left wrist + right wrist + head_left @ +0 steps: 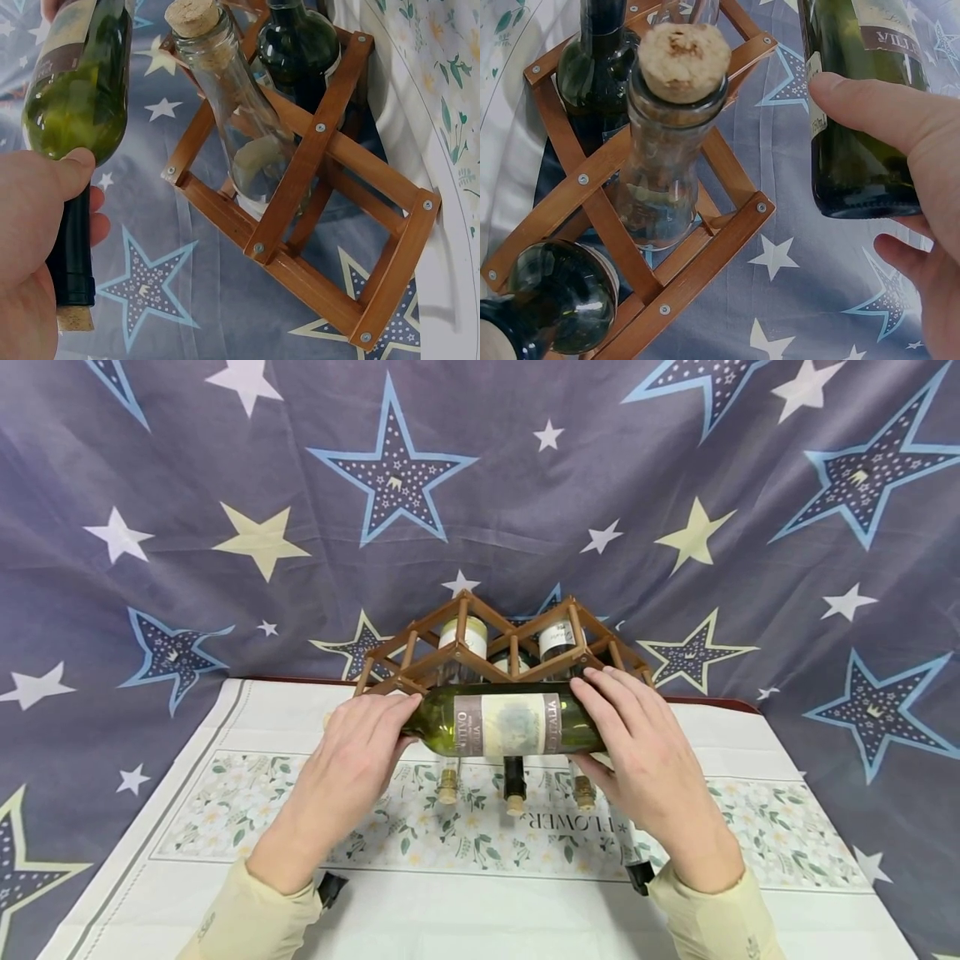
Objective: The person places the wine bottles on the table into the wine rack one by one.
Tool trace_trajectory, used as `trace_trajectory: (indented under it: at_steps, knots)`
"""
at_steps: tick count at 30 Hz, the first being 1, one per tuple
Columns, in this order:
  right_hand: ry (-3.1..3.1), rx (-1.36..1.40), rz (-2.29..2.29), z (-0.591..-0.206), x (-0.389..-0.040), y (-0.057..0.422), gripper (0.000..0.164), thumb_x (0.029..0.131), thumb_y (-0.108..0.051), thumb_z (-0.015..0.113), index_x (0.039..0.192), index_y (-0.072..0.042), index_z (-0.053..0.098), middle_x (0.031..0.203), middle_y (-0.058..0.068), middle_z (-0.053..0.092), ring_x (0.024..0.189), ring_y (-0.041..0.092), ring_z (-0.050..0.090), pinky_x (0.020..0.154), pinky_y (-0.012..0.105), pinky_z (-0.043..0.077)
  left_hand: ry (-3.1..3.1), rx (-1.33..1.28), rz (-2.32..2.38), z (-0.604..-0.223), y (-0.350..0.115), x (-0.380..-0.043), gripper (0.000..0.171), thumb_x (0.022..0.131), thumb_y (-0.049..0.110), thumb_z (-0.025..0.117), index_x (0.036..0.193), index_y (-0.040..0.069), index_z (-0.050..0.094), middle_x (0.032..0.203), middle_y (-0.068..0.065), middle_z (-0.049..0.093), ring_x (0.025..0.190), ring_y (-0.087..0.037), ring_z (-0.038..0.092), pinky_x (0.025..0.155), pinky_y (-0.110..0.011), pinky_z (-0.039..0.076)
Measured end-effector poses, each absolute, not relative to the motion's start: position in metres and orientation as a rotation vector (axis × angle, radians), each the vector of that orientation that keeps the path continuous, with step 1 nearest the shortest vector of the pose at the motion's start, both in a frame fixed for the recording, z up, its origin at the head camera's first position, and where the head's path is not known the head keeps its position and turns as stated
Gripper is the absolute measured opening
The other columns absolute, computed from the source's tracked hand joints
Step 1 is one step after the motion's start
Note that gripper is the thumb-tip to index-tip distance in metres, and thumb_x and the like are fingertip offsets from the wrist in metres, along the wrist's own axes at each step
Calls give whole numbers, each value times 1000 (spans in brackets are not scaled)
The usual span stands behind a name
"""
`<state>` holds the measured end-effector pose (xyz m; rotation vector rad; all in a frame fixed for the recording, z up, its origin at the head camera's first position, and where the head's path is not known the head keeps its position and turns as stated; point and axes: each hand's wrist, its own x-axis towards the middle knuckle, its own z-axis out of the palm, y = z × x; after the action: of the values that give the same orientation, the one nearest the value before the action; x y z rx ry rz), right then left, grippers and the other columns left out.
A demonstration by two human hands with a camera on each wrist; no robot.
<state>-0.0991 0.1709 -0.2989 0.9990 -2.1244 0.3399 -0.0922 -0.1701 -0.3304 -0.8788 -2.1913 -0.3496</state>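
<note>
A green glass wine bottle with a cream and mauve label lies level across both hands, in front of the wooden wine rack. My left hand grips its neck; the left wrist view shows the thumb at the shoulder and a cork at the end. My right hand holds the base end, with the thumb along its side in the right wrist view. Behind it, part of the rack is hidden.
Two clear corked bottles sit in the upper slots of the rack. Between them is a dark bottle, and another dark bottle lies low at the right. A floral runner crosses the white table; a star-patterned cloth hangs behind.
</note>
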Motion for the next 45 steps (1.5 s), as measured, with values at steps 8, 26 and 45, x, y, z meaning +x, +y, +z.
trace_trajectory:
  at_steps: [8,26,45]
  knots:
    - [-2088,986,371,-296,-97,172,94,64,-13,91,144,4,47,146,21,46,135,41,41,113,50,30,-2180,-874,-370,-329,-177,-91,44,99,16,51,138,-3,52,127,-14,59,111,-32,54,99,-46,39]
    - [-2060,937,357,-297,-98,182,97,63,-22,89,145,7,44,146,23,46,134,41,41,113,52,30,-2103,-838,-382,-328,-188,-88,41,103,20,46,134,-6,54,120,-18,61,105,-37,56,93,-51,42]
    - [-2067,935,382,-297,-100,188,92,77,-40,78,146,9,41,146,27,44,136,43,38,114,53,27,-2148,-775,-354,-329,-209,-82,45,106,25,42,135,-8,53,114,-18,61,102,-35,55,89,-49,41]
